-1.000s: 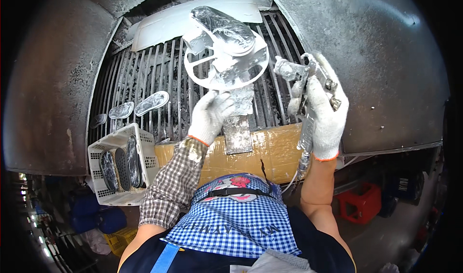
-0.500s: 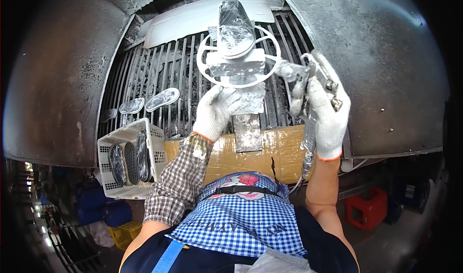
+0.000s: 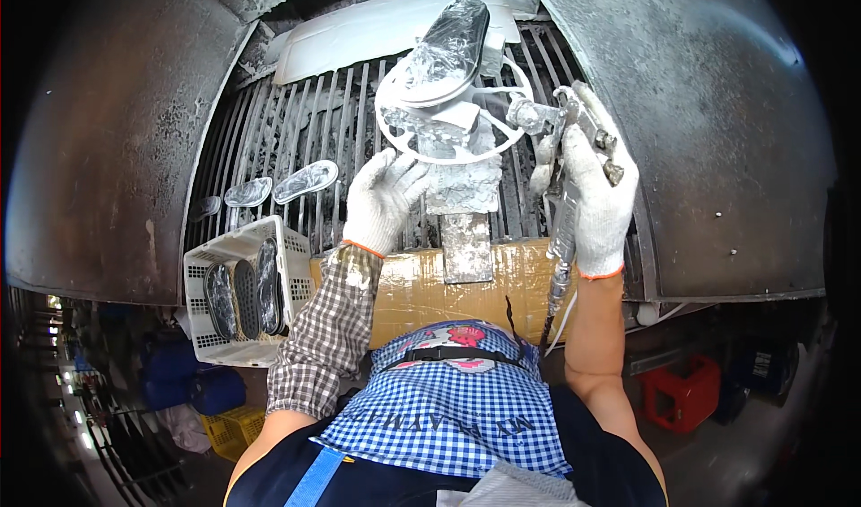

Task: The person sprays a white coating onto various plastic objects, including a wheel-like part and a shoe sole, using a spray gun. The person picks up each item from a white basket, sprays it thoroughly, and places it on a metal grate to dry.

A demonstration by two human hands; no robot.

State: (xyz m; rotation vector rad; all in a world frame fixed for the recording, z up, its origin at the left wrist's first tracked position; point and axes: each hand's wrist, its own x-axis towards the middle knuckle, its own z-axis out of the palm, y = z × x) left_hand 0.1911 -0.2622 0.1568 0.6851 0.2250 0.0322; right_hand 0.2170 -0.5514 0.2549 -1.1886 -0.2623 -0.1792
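Note:
My right hand (image 3: 603, 184), in a white knit glove, is closed around a metal spray gun (image 3: 535, 114), its nozzle pointing left toward a white spoked wheel (image 3: 459, 160). Resting tilted on this wheel is a shoe sole (image 3: 441, 59) with clear film over its dark top and a white side edge. My left hand (image 3: 384, 198), gloved too, has its fingers stretched out at the wheel's near-left rim. Whether the fingertips touch the rim I cannot tell. Under the wheel is a coated block (image 3: 464, 189).
Film-covered soles (image 3: 306, 181) lie on the slatted grate (image 3: 359, 104) to the left. A white plastic basket (image 3: 299, 265) holds several dark soles. A taped brown cardboard strip (image 3: 404, 283) runs along the front. Metal side panels (image 3: 717, 148) flank the grate; a red plastic stool (image 3: 683, 390) stands lower right.
The wheel has turned, swinging the sole's far end to the right. My left hand has shifted left off the coated block, fingers opening. The spray gun has moved slightly.

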